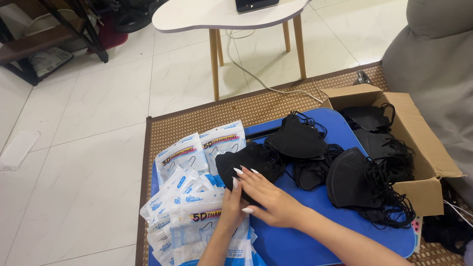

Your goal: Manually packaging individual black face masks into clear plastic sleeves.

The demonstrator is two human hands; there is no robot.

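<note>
While both hands rest on the blue bench (340, 231), the right hand (268, 194) lies spread, fingers flat on a black mask (249, 165). Just left of that mask, the left hand (232, 207) touches its edge, grip unclear, above a heap of clear packets (189, 197). Right of the mask lie more masks (354, 184), then a cardboard box (423, 148).

Two hands, the left hand (232, 207) and right hand (266, 193), over one blue tray (295, 241); four loose piles of black face masks (298, 139) on it; one cardboard box (419, 148); one white table (207, 17); clear packets (180, 156) too overlapped to count
</note>
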